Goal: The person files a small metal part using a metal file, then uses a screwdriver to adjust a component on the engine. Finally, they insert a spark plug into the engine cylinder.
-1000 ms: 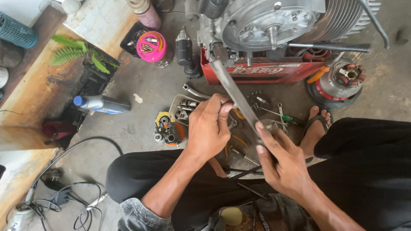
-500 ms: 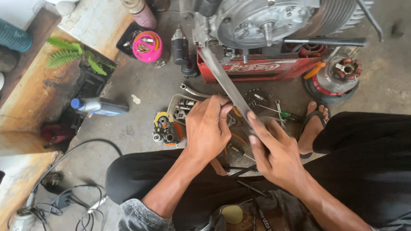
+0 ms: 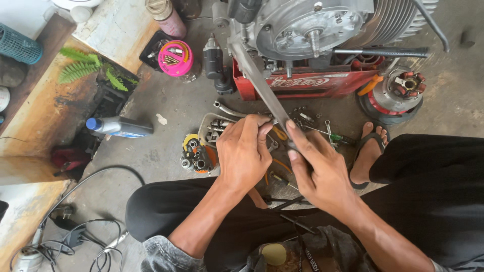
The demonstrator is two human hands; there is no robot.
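Both hands grip a long flat grey metal bar (image 3: 262, 90) slanting from the silver engine casing (image 3: 307, 25): left hand (image 3: 244, 153) and right hand (image 3: 320, 171) clenched on its near end, apparently levering it.

A grey bottle with a blue cap (image 3: 119, 126) is lying on its side on the concrete at the left, a blue label wrapping its lower body. A round pink tub (image 3: 175, 58) is sitting above it, beside a small dark tray (screws or bits are showing in the tub). A red crate (image 3: 307, 84) with white lettering along its side is propping up the engine. A tan can (image 3: 166, 16) is standing at the top edge.
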